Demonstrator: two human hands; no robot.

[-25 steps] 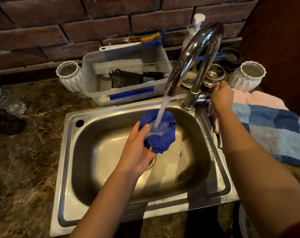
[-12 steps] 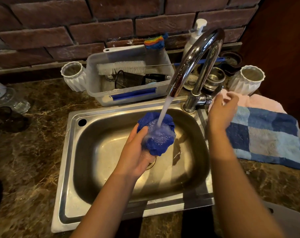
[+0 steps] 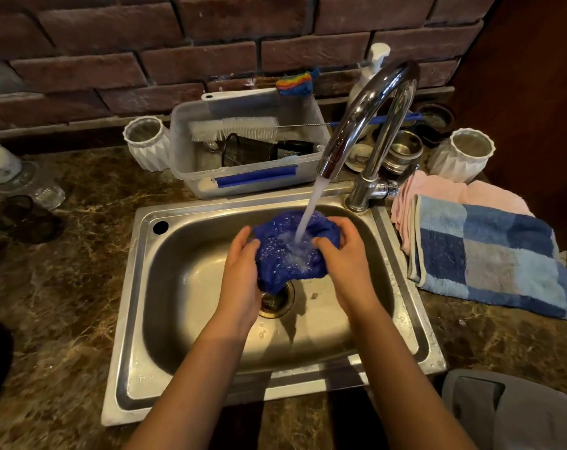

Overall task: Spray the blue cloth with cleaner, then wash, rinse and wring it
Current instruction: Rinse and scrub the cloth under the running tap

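Observation:
The wet blue cloth (image 3: 282, 258) is bunched up over the drain of the steel sink (image 3: 135, 319). Water streams from the curved chrome tap (image 3: 369, 115) onto the cloth's middle. My left hand (image 3: 241, 271) grips the cloth's left side. My right hand (image 3: 343, 251) grips its right side, fingers curled over the top edge. Both hands hold the cloth up under the water, above the drain (image 3: 275, 300).
A clear plastic tub (image 3: 252, 180) with a brush and strainer stands behind the sink. White ribbed cups (image 3: 147, 142) (image 3: 460, 155) flank it. A checked blue towel (image 3: 490, 254) on a pink cloth (image 3: 447, 190) lies right of the sink. Glassware (image 3: 25, 180) sits at the left.
My right hand left the tap handle and came down into the sink, taking hold of the cloth's right side. The water keeps running.

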